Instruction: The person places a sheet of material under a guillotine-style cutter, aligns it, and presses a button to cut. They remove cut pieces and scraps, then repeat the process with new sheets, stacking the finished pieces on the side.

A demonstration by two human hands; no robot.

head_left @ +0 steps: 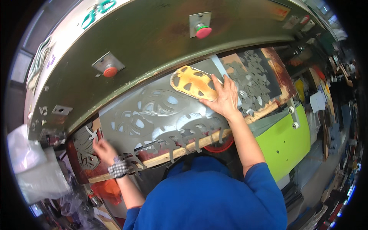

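Note:
My right hand (pixel 224 96) grips the right end of a yellow cutting die (pixel 194 82) with a pale metal rim and several dark openings. Its thumb is at the near edge, its fingers at the far one. The die rests on a grey sheet (pixel 153 97) with curved cut-outs, and the sheet's ragged near edge hangs over a wooden strip. Far to the left, my left hand (pixel 104 150), slightly blurred, has its fingertips closed on a small, pale grey branching cut piece (pixel 92 132). That piece is above a pile of grey cut strips (pixel 86 149).
Grey cut-out pieces (pixel 251 78) are heaped at the bed's right end. Beyond the bed stands a dark green machine beam (pixel 153 38) with a red button (pixel 110 71) and a pink button (pixel 203 32). A lime-green panel (pixel 285 142) is on the right, clear plastic bags (pixel 42 172) on the left.

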